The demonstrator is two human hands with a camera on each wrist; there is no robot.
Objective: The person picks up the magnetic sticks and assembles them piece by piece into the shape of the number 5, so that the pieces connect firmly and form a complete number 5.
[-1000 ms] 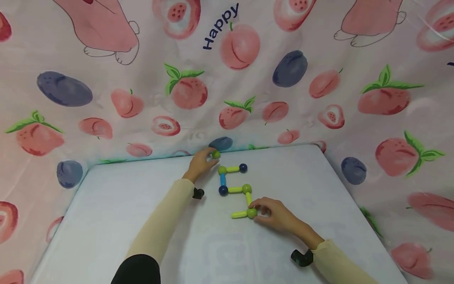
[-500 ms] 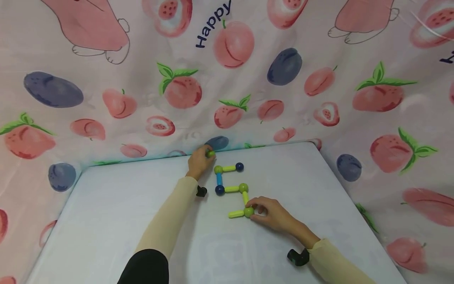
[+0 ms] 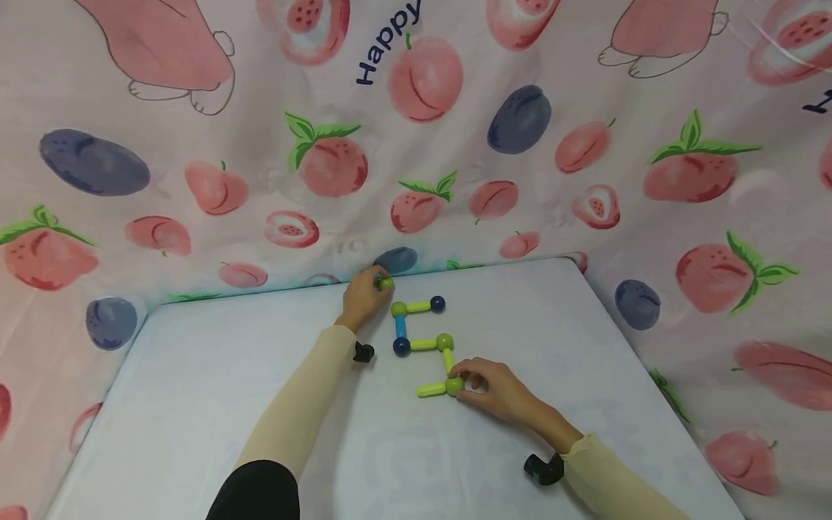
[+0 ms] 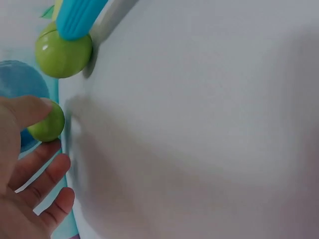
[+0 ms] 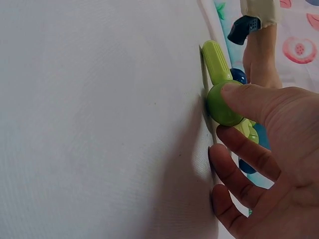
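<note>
Your left hand point(image 3: 362, 297) sits at the far edge of the table point(image 3: 195, 390), close to the fruit-print cloth point(image 3: 260, 144), with thumb and fingers pinched on a loose green ball point(image 3: 386, 284). The left wrist view shows the thumb tip pressed on that ball point(image 4: 47, 123) while the other fingers curl beneath it.

Just beside it begins the chain of rods and balls point(image 3: 424, 345): a green ball, a yellow rod and a dark blue ball along the top, a blue rod point(image 3: 400, 327) running down the left side, then a yellow rod across to another green ball.

Your right hand point(image 3: 497, 393) rests on the table at the chain's near end, its grip closed with thumb and fingertips on the bottom green ball point(image 3: 454, 386). A yellow rod point(image 3: 429, 391) sticks out to the left of that ball.
</note>
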